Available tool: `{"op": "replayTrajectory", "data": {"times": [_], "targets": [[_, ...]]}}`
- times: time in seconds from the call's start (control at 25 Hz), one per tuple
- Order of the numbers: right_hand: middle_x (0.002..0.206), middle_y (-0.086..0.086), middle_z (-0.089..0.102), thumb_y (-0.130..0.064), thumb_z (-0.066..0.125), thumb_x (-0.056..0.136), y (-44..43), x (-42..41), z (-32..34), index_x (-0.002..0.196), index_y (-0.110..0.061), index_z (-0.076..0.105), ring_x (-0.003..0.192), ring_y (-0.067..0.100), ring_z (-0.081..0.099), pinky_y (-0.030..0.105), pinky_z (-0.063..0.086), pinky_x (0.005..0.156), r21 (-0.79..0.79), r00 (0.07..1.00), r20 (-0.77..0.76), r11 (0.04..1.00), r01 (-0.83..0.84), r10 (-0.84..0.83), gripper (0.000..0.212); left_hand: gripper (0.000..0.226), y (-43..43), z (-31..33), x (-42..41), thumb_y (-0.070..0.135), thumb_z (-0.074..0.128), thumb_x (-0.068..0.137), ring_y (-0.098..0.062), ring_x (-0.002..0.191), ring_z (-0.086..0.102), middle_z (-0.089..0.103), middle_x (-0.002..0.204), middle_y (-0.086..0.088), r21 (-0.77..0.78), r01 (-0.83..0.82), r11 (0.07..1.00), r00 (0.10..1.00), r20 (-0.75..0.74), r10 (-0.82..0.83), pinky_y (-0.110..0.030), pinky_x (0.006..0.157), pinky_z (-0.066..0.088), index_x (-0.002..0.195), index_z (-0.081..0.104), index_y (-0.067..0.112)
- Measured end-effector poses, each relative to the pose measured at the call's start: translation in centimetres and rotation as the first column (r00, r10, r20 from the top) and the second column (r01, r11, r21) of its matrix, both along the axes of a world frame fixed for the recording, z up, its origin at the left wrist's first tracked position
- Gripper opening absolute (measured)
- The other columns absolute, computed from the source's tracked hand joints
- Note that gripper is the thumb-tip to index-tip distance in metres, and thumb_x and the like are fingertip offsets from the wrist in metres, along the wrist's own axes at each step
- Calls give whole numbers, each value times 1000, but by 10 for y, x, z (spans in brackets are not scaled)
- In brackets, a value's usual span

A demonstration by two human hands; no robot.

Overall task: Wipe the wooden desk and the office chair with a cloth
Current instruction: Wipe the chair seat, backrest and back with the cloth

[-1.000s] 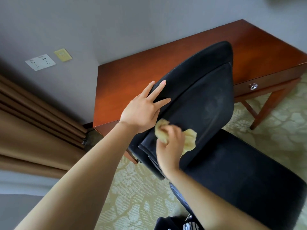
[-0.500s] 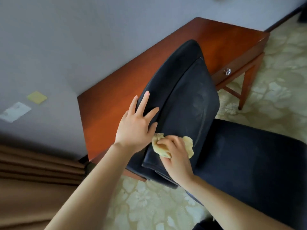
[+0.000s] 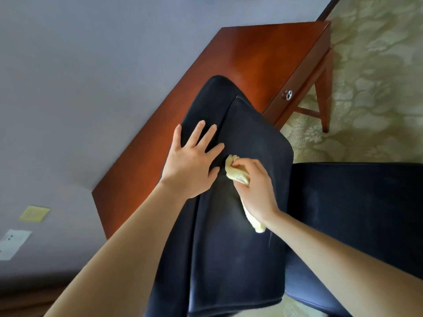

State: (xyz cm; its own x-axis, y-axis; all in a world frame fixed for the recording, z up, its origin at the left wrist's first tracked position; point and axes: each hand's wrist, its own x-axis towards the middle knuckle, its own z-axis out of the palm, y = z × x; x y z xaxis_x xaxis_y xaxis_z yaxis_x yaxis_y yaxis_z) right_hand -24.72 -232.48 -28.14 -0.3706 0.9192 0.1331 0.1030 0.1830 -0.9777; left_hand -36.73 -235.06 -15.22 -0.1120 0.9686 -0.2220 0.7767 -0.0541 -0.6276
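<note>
A black office chair fills the middle, its backrest toward me and its seat to the right. My left hand lies flat with spread fingers on the backrest's top edge. Just right of it, my right hand grips a crumpled pale yellow cloth and presses it on the backrest's front face; a tail of the cloth hangs below my wrist. Behind the chair stands the reddish wooden desk against the wall.
The desk has a drawer with a metal knob and a leg at the right. Patterned pale green carpet covers the floor. The grey wall carries a socket plate and a yellow plate.
The view has swung, so the chair and desk now sit more upright in frame. My right hand has carried the cloth up the backrest. The left hand stays flat on the top edge.
</note>
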Motion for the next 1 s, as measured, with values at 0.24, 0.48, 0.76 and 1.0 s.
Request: {"op": "replayTrajectory", "data": {"times": [0.24,0.48,0.76,1.0], "targets": [[105,7,62,-9,65,86,84,-21,-12,114,-11,63,95,21,56,9,34,76,-66,974,13,972,226,-225,28,58,59,2,-15,60,33,91,-25,145,-15,-3,159,5,0,8,1000,999,33,-8,-63,108,15,145,24,43],[103,6,64,-18,60,89,106,-36,-16,112,-13,63,92,20,57,19,39,81,-221,911,144,885,411,-387,24,48,58,-6,-18,41,32,96,-22,145,-15,-4,160,6,49,37,998,996,85,-41,-62,105,20,143,29,42],[66,-8,49,4,71,67,-34,-30,-2,76,-9,67,64,10,47,14,35,68,133,929,-194,930,342,-313,16,47,59,-3,-17,28,35,95,-21,145,-15,3,160,7,54,25,998,989,142,-32,-63,107,19,140,38,39],[82,-9,59,-3,66,77,-42,-12,-12,97,-19,69,73,10,51,24,40,76,447,966,-256,890,88,33,26,47,58,-3,-15,27,35,95,-21,146,-13,5,160,5,69,19,997,986,163,-30,-63,107,19,140,39,37]]}}
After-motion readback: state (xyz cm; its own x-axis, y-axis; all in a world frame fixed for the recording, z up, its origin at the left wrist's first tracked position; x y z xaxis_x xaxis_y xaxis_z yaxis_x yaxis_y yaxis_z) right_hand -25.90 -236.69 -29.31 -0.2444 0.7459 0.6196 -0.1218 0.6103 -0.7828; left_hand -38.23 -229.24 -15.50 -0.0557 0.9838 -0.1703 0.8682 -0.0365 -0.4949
